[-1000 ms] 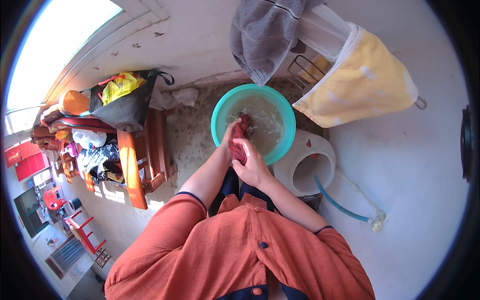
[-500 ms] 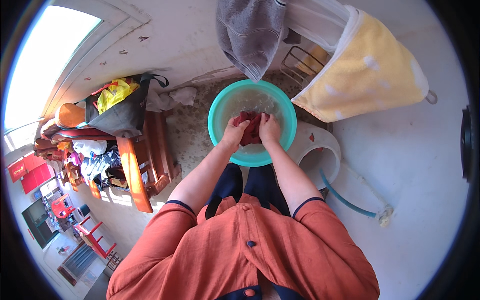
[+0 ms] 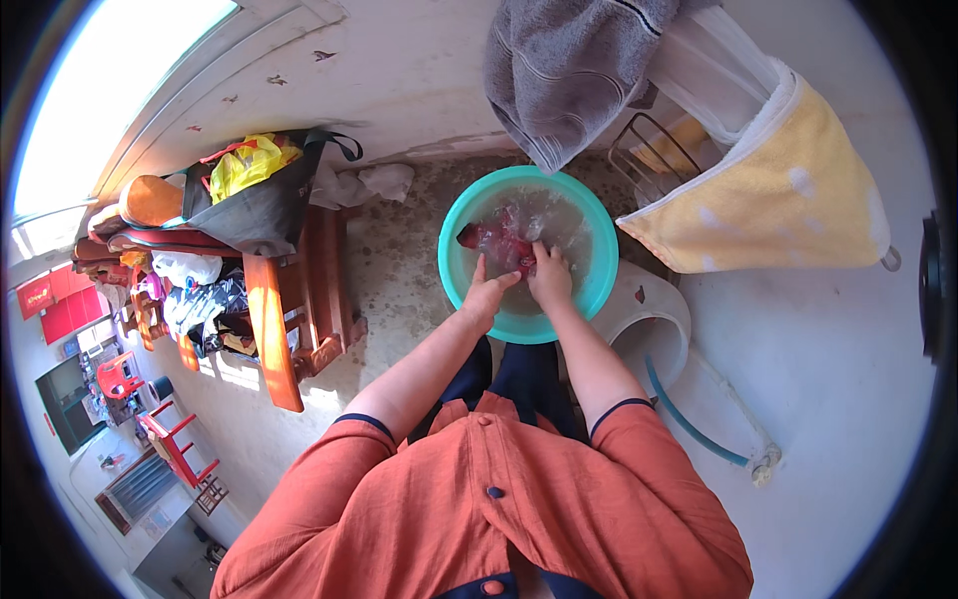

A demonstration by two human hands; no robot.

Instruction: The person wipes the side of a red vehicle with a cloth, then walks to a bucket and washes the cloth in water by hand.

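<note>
Reaching into a green tub (image 3: 605, 250) of water (image 3: 577, 228), the left hand (image 3: 485, 297) and the right hand (image 3: 551, 281) are by a wet red cloth (image 3: 496, 241).

The cloth lies in the water just ahead of both hands. Its long way runs on a slant, from the far left down toward the right hand. The right hand is nearer: its fingertips touch the cloth's near right end, bent a little, but I cannot tell if they grip. The left hand is partly open, thumb and pointing finger well apart, with nothing seen held between them; its thumb tip is close to the cloth's near edge.
</note>
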